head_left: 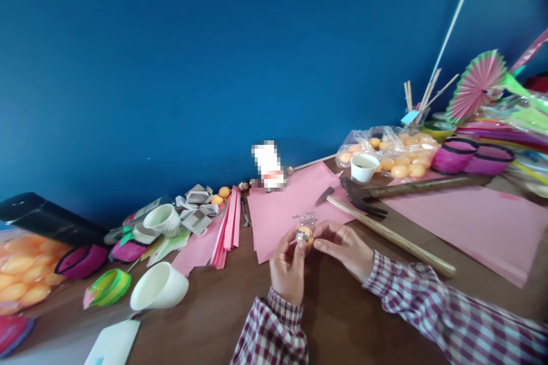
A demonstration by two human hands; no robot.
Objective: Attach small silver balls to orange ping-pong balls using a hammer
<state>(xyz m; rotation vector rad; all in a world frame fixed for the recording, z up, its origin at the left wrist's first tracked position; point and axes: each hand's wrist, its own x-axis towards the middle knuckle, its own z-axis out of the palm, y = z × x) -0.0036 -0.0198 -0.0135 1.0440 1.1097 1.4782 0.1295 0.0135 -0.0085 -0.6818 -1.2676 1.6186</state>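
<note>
An orange ball (309, 231), about ping-pong size, with small shiny silver pieces on its near face, is between my two hands above the table's front part. My left hand (287, 265) has its fingers and thumb closed around the ball's left side. At the ball's right edge, the thumb and fingertips of my right hand (345, 245) are pinched in against it; whether they also hold a small piece is too fine to see. Just behind, several small silver pieces (308, 218) lie scattered on a pink paper sheet (274, 225).
A light-handled hammer (394, 235) and a larger claw hammer (428, 185) lie to the right. Behind them stand a white cup (363, 168) and a bag of orange balls (402, 154). Folded pink strips (226, 234) and a tipped white cup (160, 286) are left.
</note>
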